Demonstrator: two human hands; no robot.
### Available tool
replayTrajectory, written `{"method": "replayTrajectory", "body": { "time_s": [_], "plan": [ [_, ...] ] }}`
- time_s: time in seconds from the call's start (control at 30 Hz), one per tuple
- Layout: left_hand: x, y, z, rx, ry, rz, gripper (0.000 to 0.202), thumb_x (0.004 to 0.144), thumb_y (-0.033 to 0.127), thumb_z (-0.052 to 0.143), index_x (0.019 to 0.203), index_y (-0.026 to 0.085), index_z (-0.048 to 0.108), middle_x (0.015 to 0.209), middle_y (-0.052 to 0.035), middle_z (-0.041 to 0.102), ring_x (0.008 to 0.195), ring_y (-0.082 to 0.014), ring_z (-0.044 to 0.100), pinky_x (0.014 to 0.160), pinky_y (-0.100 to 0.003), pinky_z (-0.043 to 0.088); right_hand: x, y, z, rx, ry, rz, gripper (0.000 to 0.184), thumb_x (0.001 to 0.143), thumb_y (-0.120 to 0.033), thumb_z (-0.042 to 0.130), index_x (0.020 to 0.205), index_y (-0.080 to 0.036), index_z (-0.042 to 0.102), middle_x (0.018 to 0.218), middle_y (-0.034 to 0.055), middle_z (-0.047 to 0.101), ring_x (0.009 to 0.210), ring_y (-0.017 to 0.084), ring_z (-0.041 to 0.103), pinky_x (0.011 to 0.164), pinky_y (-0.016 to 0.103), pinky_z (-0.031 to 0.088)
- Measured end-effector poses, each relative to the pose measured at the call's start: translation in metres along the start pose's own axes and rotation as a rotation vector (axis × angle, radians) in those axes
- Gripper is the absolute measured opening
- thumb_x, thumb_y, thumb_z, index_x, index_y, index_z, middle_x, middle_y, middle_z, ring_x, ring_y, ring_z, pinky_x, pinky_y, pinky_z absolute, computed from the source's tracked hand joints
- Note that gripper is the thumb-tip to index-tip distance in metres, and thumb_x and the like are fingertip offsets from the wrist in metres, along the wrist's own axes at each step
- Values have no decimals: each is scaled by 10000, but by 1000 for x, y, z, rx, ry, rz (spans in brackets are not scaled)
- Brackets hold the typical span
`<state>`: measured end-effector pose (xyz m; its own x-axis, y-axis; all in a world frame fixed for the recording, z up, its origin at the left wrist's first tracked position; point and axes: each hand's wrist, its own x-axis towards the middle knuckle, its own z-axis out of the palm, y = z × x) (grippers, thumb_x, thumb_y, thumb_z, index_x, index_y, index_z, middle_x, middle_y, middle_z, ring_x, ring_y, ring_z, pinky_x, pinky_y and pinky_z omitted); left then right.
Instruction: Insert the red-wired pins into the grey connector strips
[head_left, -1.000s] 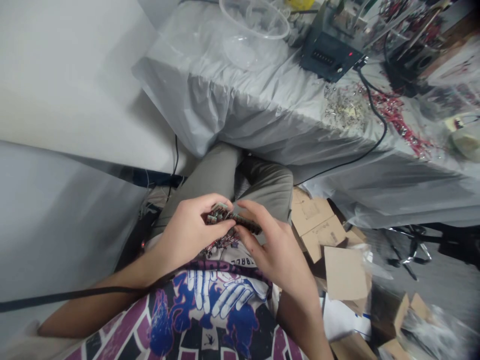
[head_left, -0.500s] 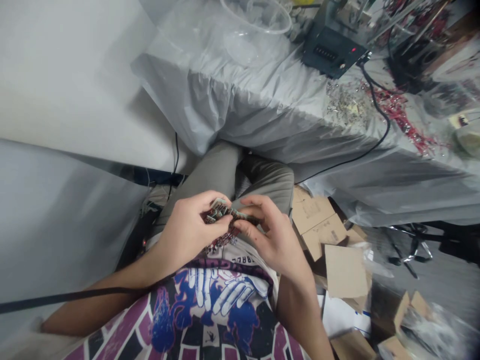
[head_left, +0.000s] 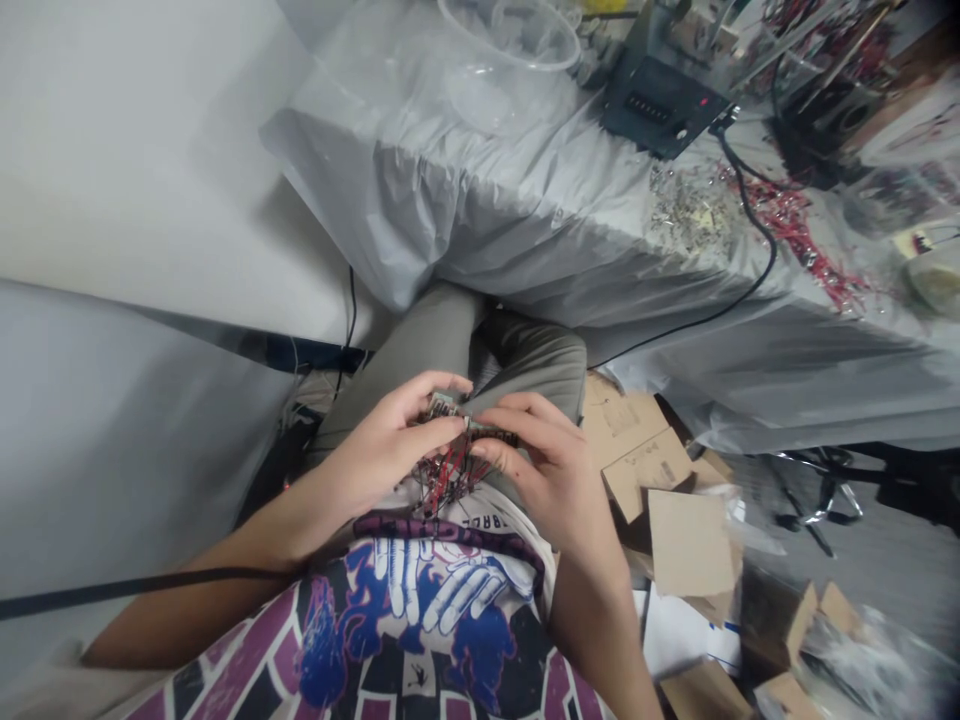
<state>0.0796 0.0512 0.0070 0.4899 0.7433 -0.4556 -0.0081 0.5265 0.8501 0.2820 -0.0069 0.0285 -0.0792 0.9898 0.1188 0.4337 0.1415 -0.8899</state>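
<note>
Both hands hold a small, dark circuit board strip (head_left: pixel 480 430) with components on it, above my lap. My left hand (head_left: pixel 382 445) grips its left end, fingers curled over the top. My right hand (head_left: pixel 536 470) pinches the right end between thumb and fingers. A tangle of thin red and dark wires (head_left: pixel 448 478) hangs from the board toward my shirt. The hands hide much of the board.
A grey plastic sheet (head_left: pixel 480 200) covers the table ahead, with a clear plastic bowl (head_left: pixel 510 50), a dark electronic box (head_left: pixel 660 105), scattered metal parts (head_left: pixel 694 215) and red wire bits (head_left: pixel 795 235). Cardboard pieces (head_left: pixel 675 530) lie on the floor at right.
My hands have drawn closer together around the board, and the right hand's fingers now lie flatter over it. More of the red wires shows below the board.
</note>
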Motion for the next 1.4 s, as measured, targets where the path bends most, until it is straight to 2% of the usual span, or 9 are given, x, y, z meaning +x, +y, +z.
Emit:
{"method": "replayTrajectory", "body": {
  "time_s": [0.07, 0.2, 0.37, 0.47, 0.57, 0.9, 1.07, 1.23, 1.4],
  "plan": [
    [0, 0, 0, 7, -26, 16, 386, 975, 353, 761, 1337, 254, 672, 1050, -22, 741, 886, -159, 684, 795, -264, 542, -1, 1, 3, 6, 22, 55, 245, 961, -323, 837, 1186, -253, 768, 1111, 44, 745, 1022, 189, 719, 905, 326, 591],
    [0, 3, -2, 99, -66, 72, 426, 901, 382, 853, 1261, 215, 698, 1187, -82, 771, 1072, -237, 728, 906, -335, 577, -5, 4, 6, 78, 46, 155, 396, 919, -390, 877, 1257, -266, 710, 1077, 37, 751, 943, 189, 746, 840, 313, 626],
    [-2, 5, -7, 185, -57, 73, 435, 887, 313, 837, 1286, 220, 692, 1073, -46, 780, 937, -203, 732, 838, -311, 560, -6, -2, 3, -13, 39, 33, 216, 943, -283, 853, 1122, -257, 735, 1032, 14, 764, 938, 174, 735, 877, 308, 609],
    [-7, 10, -6, 272, -9, 93, 423, 864, 264, 828, 1264, 228, 697, 1025, -22, 779, 900, -188, 721, 822, -296, 546, -6, -8, 0, -81, -29, -20, 159, 994, -241, 789, 1146, -254, 746, 1103, 26, 771, 1034, 179, 736, 939, 314, 593],
    [-12, 14, -2, 317, 57, 108, 420, 855, 264, 823, 1254, 234, 694, 1006, -10, 783, 891, -185, 731, 819, -291, 553, -8, -12, -1, -126, -58, -2, 141, 1039, -248, 724, 1180, -248, 739, 1153, 40, 777, 1071, 183, 745, 963, 327, 594],
    [-26, 21, 7, 573, 213, 127, 381, 912, 332, 769, 1288, 316, 716, 1007, 13, 809, 910, -224, 781, 755, -320, 562, -10, -16, 3, -133, -16, 23, 100, 1046, -245, 694, 1125, -248, 755, 1039, 23, 792, 934, 177, 756, 849, 322, 600],
    [-27, 23, 6, 503, 213, 129, 328, 895, 316, 779, 1217, 287, 724, 998, 11, 809, 882, -211, 778, 751, -300, 570, -7, -17, 3, -83, -47, 37, 98, 1051, -252, 690, 1097, -236, 775, 1007, 22, 785, 897, 168, 742, 818, 307, 584],
    [-26, 23, 0, 423, 138, 63, 314, 863, 331, 809, 1158, 270, 720, 951, 5, 801, 795, -194, 749, 667, -278, 546, -5, -14, -3, 26, -123, 35, 102, 1037, -260, 716, 1086, -228, 800, 960, 12, 780, 843, 151, 726, 775, 291, 572],
    [-26, 24, -3, 398, 84, 77, 295, 867, 310, 813, 1147, 268, 729, 979, 6, 792, 815, -178, 731, 683, -266, 530, -2, -11, -7, 116, -139, 39, 115, 1021, -284, 740, 1063, -218, 824, 992, 37, 812, 849, 167, 752, 765, 303, 592]
  ]
}}
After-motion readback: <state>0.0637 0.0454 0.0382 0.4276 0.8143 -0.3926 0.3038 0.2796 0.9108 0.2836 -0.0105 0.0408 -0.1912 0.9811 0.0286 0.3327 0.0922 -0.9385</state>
